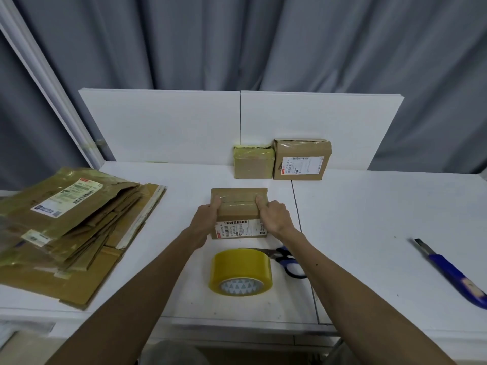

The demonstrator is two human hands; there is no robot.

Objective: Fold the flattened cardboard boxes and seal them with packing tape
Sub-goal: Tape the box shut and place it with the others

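A small folded cardboard box (238,206) with tape over its top seam stands mid-table, a shipping label on its near face. My left hand (204,219) grips its left side, thumb lying on the top. My right hand (274,216) grips the right side in the same way. A roll of yellow packing tape (239,271) lies just in front of the box. A pile of flattened cardboard boxes (71,227) sits at the left of the table.
Two sealed boxes, a small one (253,162) and a labelled one (301,159), stand against the white back panel (163,125). Blue-handled scissors (286,259) lie right of the tape roll. A blue utility knife (450,272) lies far right. The table's (369,219) front edge runs below my forearms.
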